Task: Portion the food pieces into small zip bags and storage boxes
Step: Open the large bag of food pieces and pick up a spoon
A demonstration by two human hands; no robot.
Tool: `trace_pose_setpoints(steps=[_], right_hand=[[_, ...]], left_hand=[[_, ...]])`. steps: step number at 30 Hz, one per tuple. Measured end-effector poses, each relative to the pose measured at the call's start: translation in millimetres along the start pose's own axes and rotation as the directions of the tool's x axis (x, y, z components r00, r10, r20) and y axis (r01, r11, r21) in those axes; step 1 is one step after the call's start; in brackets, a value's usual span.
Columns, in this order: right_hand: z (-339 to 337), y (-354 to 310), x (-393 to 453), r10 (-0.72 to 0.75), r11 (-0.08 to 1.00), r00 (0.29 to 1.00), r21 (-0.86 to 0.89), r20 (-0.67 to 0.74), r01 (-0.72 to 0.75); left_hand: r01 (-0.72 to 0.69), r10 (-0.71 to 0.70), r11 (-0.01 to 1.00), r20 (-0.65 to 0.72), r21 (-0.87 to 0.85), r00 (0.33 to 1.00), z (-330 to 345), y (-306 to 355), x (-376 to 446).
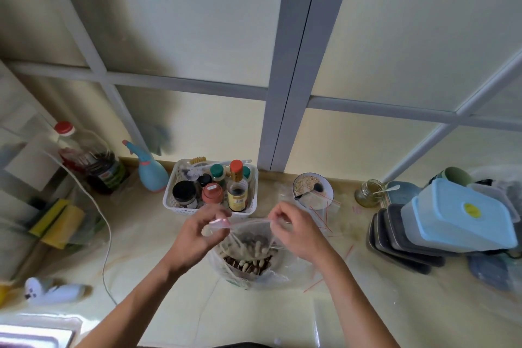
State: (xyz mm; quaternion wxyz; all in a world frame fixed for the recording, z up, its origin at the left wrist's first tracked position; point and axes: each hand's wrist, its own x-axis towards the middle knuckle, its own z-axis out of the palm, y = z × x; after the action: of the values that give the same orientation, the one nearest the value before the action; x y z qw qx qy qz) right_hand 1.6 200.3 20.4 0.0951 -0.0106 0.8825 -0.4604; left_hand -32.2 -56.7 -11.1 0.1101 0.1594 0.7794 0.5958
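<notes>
The small zip bag (248, 237) hangs in the air above the middle of the counter (158, 248), already partly filled with pale, long food pieces (251, 248). Its mouth runs left to right between the two hands, and this is the long axis that matters now: the seal strip is stretched almost level, the pink end by the left hand and the clear end by the right.

The left hand (197, 232) pinches the left corner of the mouth, with fingers and thumb closed together on the plastic. The right hand (293, 227) pinches the other corner in the same way, fingers curled on the strip. Both grips are clamped on the bag, and neither hand is clearly nearer to it; each holds its own end.

Directly under the bag stands a larger open plastic bag (245, 268) on the counter, with more of the same food inside. I judge that the next move is to press the strip shut along its length, so the hands must stay on one line.

Further out, a white basket (172, 198) of bottles stands behind, and stacked storage boxes (457, 220) wait well apart on the right.
</notes>
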Motion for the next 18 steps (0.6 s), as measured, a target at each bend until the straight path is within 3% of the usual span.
trace_pose_setpoints(steps=[2,3,8,10,12,14,16,18], right_hand=[[-0.4,-4.1,0.0,0.02,0.949,0.998,0.315,-0.056,-0.001],[2.2,-1.4,2.8,0.057,0.919,0.995,0.393,-0.079,-0.021],[25.5,34.4,20.7,0.372,0.914,0.919,0.226,-0.133,-0.337],[32.9,39.0,23.5,0.42,0.893,0.902,0.223,-0.102,-0.391],[46.5,37.3,28.1,0.429,0.852,0.901,0.301,0.068,-0.428],[65.6,36.0,34.4,0.401,0.837,0.892,0.313,0.208,-0.449],[79.6,37.6,43.5,0.379,0.883,0.91,0.228,0.17,-0.41],[80.7,38.5,50.8,0.398,0.901,0.915,0.163,0.062,-0.403]], left_hand=[[0.018,-0.043,0.955,-0.077,-0.295,0.996,-2.0,16.8,-3.6],[0.002,-0.052,0.93,-0.128,-0.367,0.99,-2.4,22.8,-3.5],[-0.11,-0.141,0.876,-0.467,-0.47,0.873,-19.2,34.8,7.5],[-0.066,-0.186,0.903,-0.527,-0.424,0.829,-29.7,29.2,14.2],[0.062,-0.207,0.955,-0.501,-0.291,0.84,-33.3,11.5,17.3],[0.182,-0.226,0.972,-0.388,-0.149,0.894,-28.4,-5.7,13.1],[0.183,-0.166,0.982,-0.282,0.035,0.945,-19.0,-15.4,6.4],[0.037,-0.012,0.975,-0.117,0.218,0.993,-9.2,-18.8,2.1]])
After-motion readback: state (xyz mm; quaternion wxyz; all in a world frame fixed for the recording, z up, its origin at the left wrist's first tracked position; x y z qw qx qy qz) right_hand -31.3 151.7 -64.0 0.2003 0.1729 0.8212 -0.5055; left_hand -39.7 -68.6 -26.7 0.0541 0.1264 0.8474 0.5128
